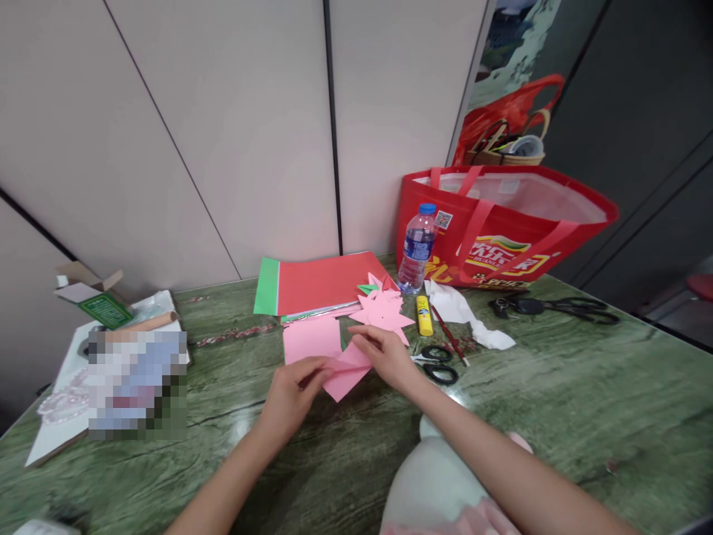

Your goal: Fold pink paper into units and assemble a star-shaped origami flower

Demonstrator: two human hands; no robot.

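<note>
"Two hands on one pink paper sheet [344,382], right?"

"Yes. The left hand [297,386] pinches its left side, and the right hand [385,355] grips the upper right edge. Both sets of fingers are closed on the paper."

"How does it lie?"

"Slanted, with one corner pointing toward the person. Part of it is folded or bent over; I can't tell which. Nor can I tell whether that corner touches the counter [557,394]."

"What's just behind it?"

"A pink paper square [310,339] on the left, and pink star-shaped cutouts [383,310] lying over one another on the right. Beyond those are a red sheet [328,284] and a green sheet [266,288], the green one showing at the left end."

"And beside the right hand?"

"Black-handled scissors [440,374], then a yellow glue stick [424,318] standing or lying, hard to say, and a dark red pencil [450,336] near a crumpled white tissue [452,303]."

"Further back?"

"A blue-capped water bottle [416,260] stands upright in front of a red shopping bag [495,249]. Larger black scissors [582,306] lie well apart, to the right."
</note>
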